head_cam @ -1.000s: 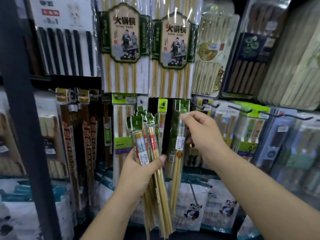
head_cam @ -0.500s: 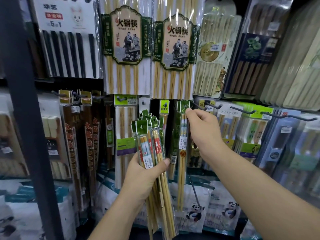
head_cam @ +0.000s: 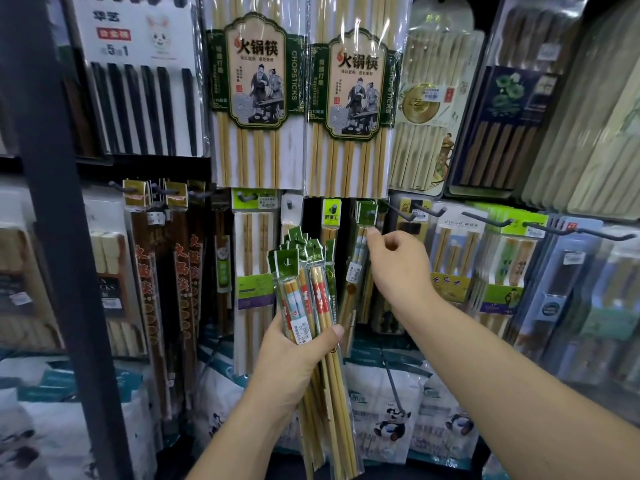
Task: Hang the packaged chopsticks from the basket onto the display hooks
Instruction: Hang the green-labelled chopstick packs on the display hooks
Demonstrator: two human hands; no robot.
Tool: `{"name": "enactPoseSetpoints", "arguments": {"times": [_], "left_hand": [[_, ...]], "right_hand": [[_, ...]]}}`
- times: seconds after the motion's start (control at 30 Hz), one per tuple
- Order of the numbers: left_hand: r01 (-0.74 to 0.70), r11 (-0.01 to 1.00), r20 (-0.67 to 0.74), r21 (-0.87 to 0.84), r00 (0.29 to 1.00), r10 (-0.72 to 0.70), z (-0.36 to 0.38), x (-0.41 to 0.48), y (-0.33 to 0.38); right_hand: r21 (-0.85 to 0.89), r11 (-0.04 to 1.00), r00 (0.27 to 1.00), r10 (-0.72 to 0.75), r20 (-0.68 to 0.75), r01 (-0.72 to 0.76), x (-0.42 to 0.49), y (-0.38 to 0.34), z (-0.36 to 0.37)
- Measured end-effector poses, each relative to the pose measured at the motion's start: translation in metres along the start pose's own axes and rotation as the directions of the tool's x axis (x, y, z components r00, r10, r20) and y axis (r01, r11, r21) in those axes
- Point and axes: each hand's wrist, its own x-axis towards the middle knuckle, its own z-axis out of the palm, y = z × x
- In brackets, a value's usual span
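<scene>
Lower centre: I logged the left hand (head_cam: 294,358) wrapped round a bundle of clear-film bamboo chopstick packs (head_cam: 306,282). The right hand (head_cam: 398,268) had loosely curled fingers, its thumb touching a hung green-headered pack (head_cam: 366,213). The upper label (head_cam: 258,74) read "CHOPSTICKS".

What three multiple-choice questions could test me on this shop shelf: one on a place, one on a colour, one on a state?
1. Where is the bundle of chopstick packs? A. in the left hand B. on the floor C. in a basket
2. What colour are its header cards? A. red B. green C. blue
3. The pack beside the right hand is: A. hanging on a hook B. lying flat C. torn open
Answers: 1 A, the left hand grips it; 2 B, the cards show green; 3 A, the hook's tip pokes through its header.
</scene>
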Motion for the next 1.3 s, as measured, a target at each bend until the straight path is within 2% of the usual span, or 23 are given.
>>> {"name": "enactPoseSetpoints", "arguments": {"times": [0.07, 0.17, 0.23, 0.33, 0.53, 0.7, 0.87, 1.3], "left_hand": [[-0.016, 1.000, 0.012, 0.002, 1.000, 0.016, 0.001, 0.000, -0.001], [-0.039, 0.999, 0.029, 0.010, 0.999, 0.039, 0.001, 0.000, -0.002], [-0.045, 0.999, 0.043, -0.002, 0.998, 0.045, 0.001, 0.000, -0.002], [-0.046, 0.999, 0.063, -0.025, 0.997, 0.048, 0.000, -0.002, -0.001], [-0.042, 0.998, 0.040, -0.050, 0.998, 0.044, 0.001, -0.001, -0.005], [-0.040, 0.996, -0.006, -0.081, 0.999, 0.040, -0.001, 0.001, -0.007], [-0.028, 0.998, -0.024, -0.064, 0.999, 0.026, 0.000, 0.001, -0.008], [-0.029, 0.999, -0.020, -0.029, 0.999, 0.028, -0.001, 0.001, -0.005]], "right_hand": [[0.034, 0.999, 0.999, 0.017, 0.035, -0.018, -0.012, 0.000, -0.002], [0.082, 0.996, 0.972, -0.054, 0.228, 0.036, -0.036, -0.007, -0.005], [0.056, 0.995, 0.935, -0.092, 0.344, 0.078, -0.048, -0.011, -0.007], [0.006, 0.995, 0.905, -0.091, 0.415, 0.097, -0.054, -0.012, -0.009], [0.022, 0.997, 0.920, -0.071, 0.386, 0.068, -0.053, -0.007, -0.016], [0.131, 0.990, 0.926, -0.007, 0.377, -0.046, -0.046, -0.012, -0.020], [0.151, 0.987, 0.959, 0.011, 0.282, -0.056, -0.026, -0.025, -0.023], [0.139, 0.986, 0.982, 0.061, 0.181, -0.087, -0.012, -0.030, -0.012]]}}
